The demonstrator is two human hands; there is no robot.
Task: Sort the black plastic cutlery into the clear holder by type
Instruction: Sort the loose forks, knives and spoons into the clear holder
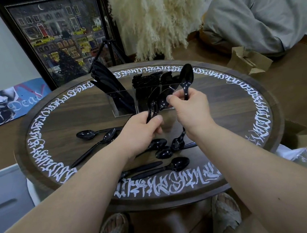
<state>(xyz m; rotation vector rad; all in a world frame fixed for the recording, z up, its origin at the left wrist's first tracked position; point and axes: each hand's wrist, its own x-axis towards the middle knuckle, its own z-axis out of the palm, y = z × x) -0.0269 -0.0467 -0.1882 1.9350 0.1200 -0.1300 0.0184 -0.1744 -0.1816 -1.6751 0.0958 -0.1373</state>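
Left hand (pixel 141 132) grips a bunch of spoons (pixel 158 101) by the handles, bowls up. Right hand (pixel 189 108) pinches a single spoon (pixel 186 78) by its handle, bowl up, in front of the clear holder (pixel 128 102). Holder sits mid-table: knives (pixel 105 79) in the left compartment, forks (pixel 145 79) in the middle; right compartment contents unclear. Loose spoons (pixel 176 164) lie on the round wooden table (pixel 244 125), near edge and left.
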